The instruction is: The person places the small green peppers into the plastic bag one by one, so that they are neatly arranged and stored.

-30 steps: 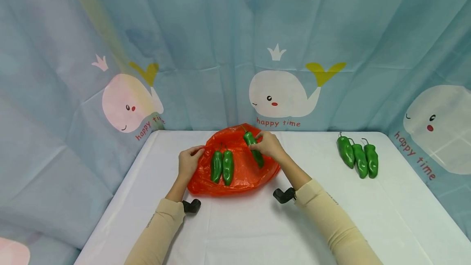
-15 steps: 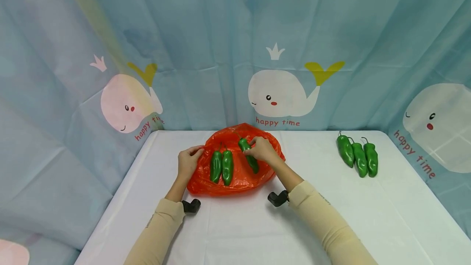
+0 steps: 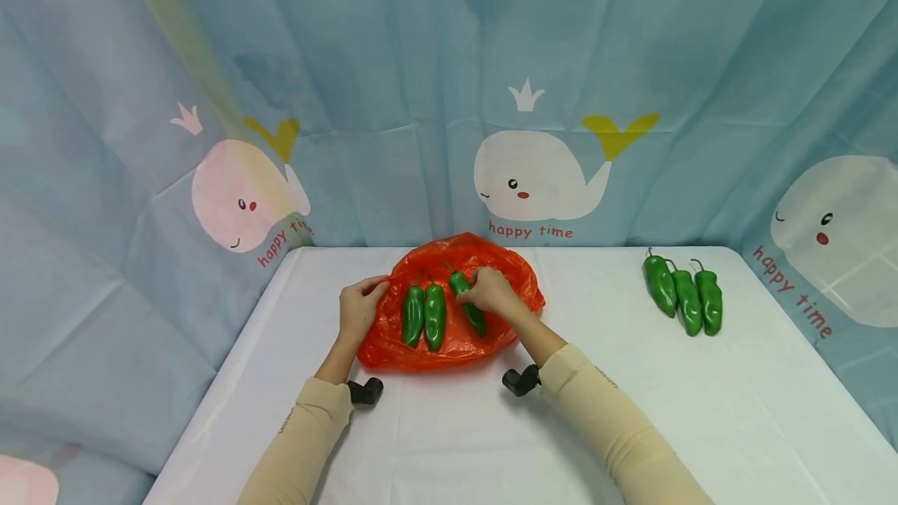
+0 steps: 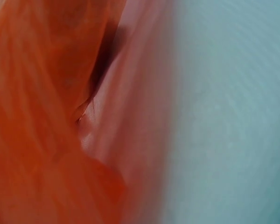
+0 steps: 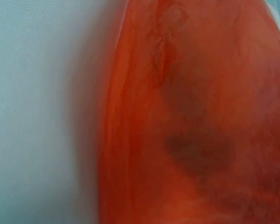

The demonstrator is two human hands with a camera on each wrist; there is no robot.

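Note:
A red plastic bag [image 3: 449, 256] lies spread on the table, its mouth facing up. My left hand [image 3: 358, 310] pinches the bag's left edge between thumb and fingers. Over the bag's right part, my right hand [image 3: 493, 292] grips a green pepper [image 3: 474, 319] near its stem end; the pepper slants down to the right. Two more green peppers, a left one [image 3: 412, 316] and a right one [image 3: 435, 318], lie side by side in the bag. The right wrist view is largely filled by the red bag wall [image 5: 191, 93], with a dark blurred shape behind it.
Three green peppers [image 3: 687, 298] lie close together at the table's back right. A white cloth covers the table [image 3: 449, 443]. Behind it hangs a blue curtain [image 3: 393, 100] with whale prints. Small black devices sit at both wrists, the right one [image 3: 521, 381] near the bag.
My right hand has moved left and slightly down with its pepper, bringing it closer to the two in the bag. The left hand has kept its place on the bag's edge.

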